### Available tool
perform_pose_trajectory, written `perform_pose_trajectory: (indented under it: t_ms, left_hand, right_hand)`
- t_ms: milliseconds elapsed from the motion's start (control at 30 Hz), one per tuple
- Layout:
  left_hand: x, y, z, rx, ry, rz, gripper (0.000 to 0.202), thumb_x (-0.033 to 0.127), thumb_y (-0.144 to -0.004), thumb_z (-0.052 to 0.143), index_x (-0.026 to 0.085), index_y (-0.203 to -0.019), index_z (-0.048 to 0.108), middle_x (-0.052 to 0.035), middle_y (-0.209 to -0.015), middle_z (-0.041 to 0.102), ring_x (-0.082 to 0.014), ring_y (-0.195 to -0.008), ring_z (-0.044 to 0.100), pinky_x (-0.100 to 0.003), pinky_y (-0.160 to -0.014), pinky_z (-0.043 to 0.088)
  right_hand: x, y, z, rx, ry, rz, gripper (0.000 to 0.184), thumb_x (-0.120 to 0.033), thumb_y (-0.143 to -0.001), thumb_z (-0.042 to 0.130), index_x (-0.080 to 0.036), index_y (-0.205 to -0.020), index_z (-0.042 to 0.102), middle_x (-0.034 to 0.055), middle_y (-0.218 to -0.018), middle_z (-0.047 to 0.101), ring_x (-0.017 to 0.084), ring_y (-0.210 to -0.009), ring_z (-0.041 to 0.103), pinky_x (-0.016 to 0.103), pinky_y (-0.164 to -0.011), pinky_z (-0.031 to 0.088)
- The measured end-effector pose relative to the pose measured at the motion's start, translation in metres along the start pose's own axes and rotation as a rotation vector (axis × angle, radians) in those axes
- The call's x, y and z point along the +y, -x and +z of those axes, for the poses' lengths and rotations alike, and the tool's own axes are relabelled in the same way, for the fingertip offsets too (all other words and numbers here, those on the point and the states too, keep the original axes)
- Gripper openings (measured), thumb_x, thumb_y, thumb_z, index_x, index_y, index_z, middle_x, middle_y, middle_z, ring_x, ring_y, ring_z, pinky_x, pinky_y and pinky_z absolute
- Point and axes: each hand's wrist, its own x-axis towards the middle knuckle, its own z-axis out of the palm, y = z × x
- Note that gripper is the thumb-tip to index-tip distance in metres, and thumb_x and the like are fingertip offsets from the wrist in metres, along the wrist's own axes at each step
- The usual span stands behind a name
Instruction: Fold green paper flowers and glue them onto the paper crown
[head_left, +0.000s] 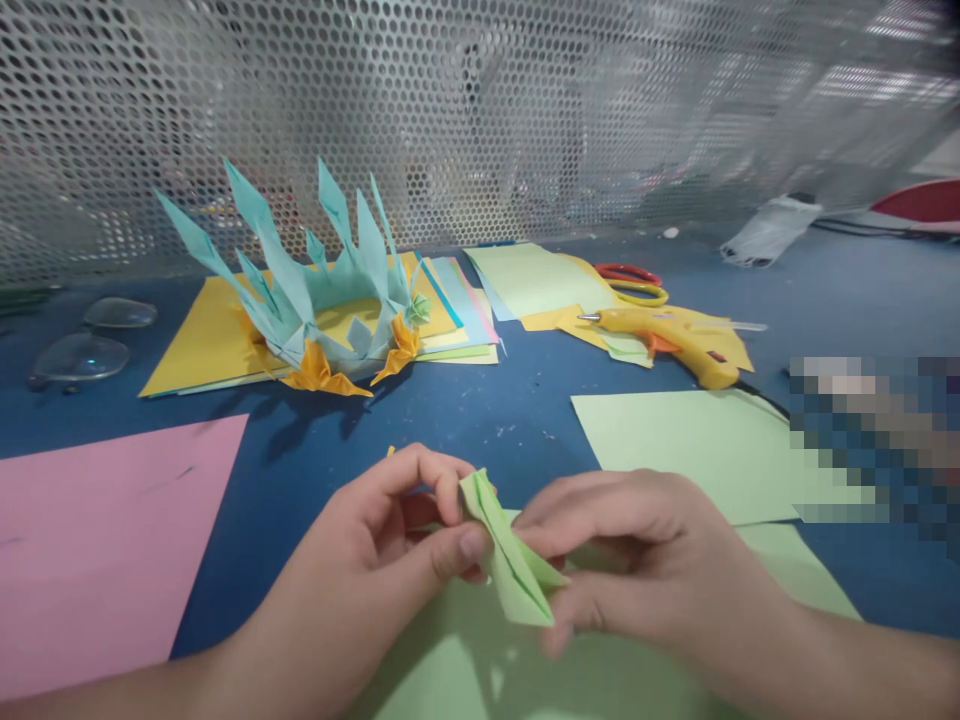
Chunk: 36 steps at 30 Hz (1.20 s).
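A small folded piece of green paper (pixel 510 560), an origami shape with pointed flaps, is held up between my hands. My left hand (pixel 390 560) pinches its upper left side between thumb and fingers. At the lower right, the fingers and thumb of my right hand (pixel 637 550) close around a pointed flap; part of that grip is hidden. Beneath my hands lies light green paper (pixel 442 670). Beyond them stands a light blue paper crown (pixel 292 290) with tall spikes and orange folded pieces (pixel 319 370) at its base.
Pink paper (pixel 112 560) lies at left, near eyeglasses (pixel 86 350). Coloured sheets (pixel 180 345) sit under the crown. Right of centre are a yellow glue gun (pixel 675 335), scissors (pixel 641 285) and green sheets (pixel 690 450). A perforated metal panel (pixel 450 120) rises behind the blue table (pixel 480 400).
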Motion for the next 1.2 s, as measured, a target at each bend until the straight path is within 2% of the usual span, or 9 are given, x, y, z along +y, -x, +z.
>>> perform_pose_trajectory:
  t_ms: [133,300,400,533,633,733,833,967,1200]
  left_hand:
    - [0.003,0.000,0.000,0.025,-0.101,0.034,0.015,0.019,-0.078,0.069,0.020,-0.066,0.060,0.0025,-0.084,0.066,-0.0107,-0.071,0.063,-0.018,-0.066,0.051]
    - [0.005,-0.001,0.001,0.115,-0.324,0.102,0.013,0.023,-0.075,0.070,0.022,-0.062,0.069,-0.0027,-0.097,0.070,-0.0212,-0.103,0.062,-0.025,-0.085,0.051]
    - [0.002,0.001,0.001,0.069,-0.391,0.119,0.009,0.021,-0.078,0.066,0.025,-0.076,0.074,-0.0039,-0.107,0.069,-0.0223,-0.110,0.060,-0.027,-0.089,0.051]
    - [-0.006,0.006,0.001,-0.017,-0.357,0.163,0.025,0.015,-0.072,0.072,0.027,-0.094,0.073,-0.0033,-0.119,0.065,-0.0201,-0.104,0.064,-0.023,-0.086,0.054]
    - [-0.009,0.008,-0.001,-0.060,-0.370,0.228,0.039,0.016,-0.063,0.083,0.030,-0.097,0.072,-0.0011,-0.115,0.067,-0.0184,-0.098,0.066,-0.020,-0.084,0.053]
    - [-0.007,0.008,-0.001,-0.041,-0.412,0.278,0.029,0.016,-0.062,0.083,0.028,-0.087,0.073,0.0006,-0.104,0.070,-0.0159,-0.090,0.068,-0.017,-0.079,0.052]
    - [-0.004,0.006,0.000,-0.015,-0.461,0.276,0.016,0.010,-0.069,0.073,0.025,-0.076,0.072,0.0008,-0.097,0.071,-0.0143,-0.084,0.069,-0.017,-0.074,0.053]
    - [-0.003,0.006,0.003,0.026,-0.481,0.329,0.027,0.002,-0.070,0.058,0.026,-0.070,0.071,0.0055,-0.082,0.070,-0.0093,-0.074,0.068,-0.012,-0.065,0.051]
    - [-0.004,0.007,0.001,0.010,-0.559,0.460,0.031,-0.002,-0.073,0.055,0.027,-0.077,0.066,0.0097,-0.076,0.068,-0.0058,-0.069,0.066,-0.009,-0.065,0.049]
  right_hand:
    - [-0.001,-0.001,0.001,0.000,0.100,-0.027,0.018,-0.008,-0.065,0.080,-0.025,-0.071,0.077,-0.0027,-0.069,0.074,0.010,-0.063,0.067,0.015,-0.062,0.054]
    - [-0.005,-0.005,0.004,0.038,0.267,-0.035,0.013,-0.009,-0.074,0.064,-0.020,-0.071,0.070,-0.0003,-0.068,0.073,0.011,-0.062,0.065,0.018,-0.060,0.053]
    - [-0.006,-0.005,0.003,0.097,0.354,-0.069,0.012,-0.009,-0.072,0.060,-0.019,-0.068,0.065,-0.0005,-0.064,0.070,0.012,-0.060,0.062,0.020,-0.058,0.050]
    - [-0.007,-0.004,0.002,0.122,0.446,-0.073,0.011,-0.010,-0.073,0.060,-0.020,-0.068,0.062,-0.0001,-0.065,0.068,0.012,-0.060,0.061,0.021,-0.057,0.049]
    - [-0.007,-0.002,0.004,0.148,0.482,-0.140,0.014,-0.007,-0.070,0.059,-0.020,-0.067,0.060,-0.0022,-0.063,0.067,0.010,-0.057,0.060,0.018,-0.055,0.049]
    - [-0.007,-0.001,0.005,0.128,0.502,-0.239,0.017,-0.003,-0.067,0.061,-0.020,-0.067,0.060,-0.0046,-0.062,0.067,0.007,-0.056,0.061,0.014,-0.056,0.048]
    - [-0.007,0.000,0.004,0.086,0.529,-0.275,0.022,0.002,-0.065,0.063,-0.020,-0.069,0.061,-0.0059,-0.064,0.067,0.005,-0.058,0.060,0.010,-0.058,0.047]
    - [-0.004,0.001,0.003,0.078,0.540,-0.316,0.023,0.001,-0.066,0.065,-0.021,-0.070,0.058,-0.0062,-0.068,0.066,0.004,-0.062,0.061,0.009,-0.061,0.047]
    - [0.000,0.005,0.005,0.221,0.448,-0.233,0.037,-0.007,-0.066,0.068,-0.027,-0.094,0.056,-0.0061,-0.084,0.064,0.008,-0.072,0.060,0.014,-0.066,0.051]
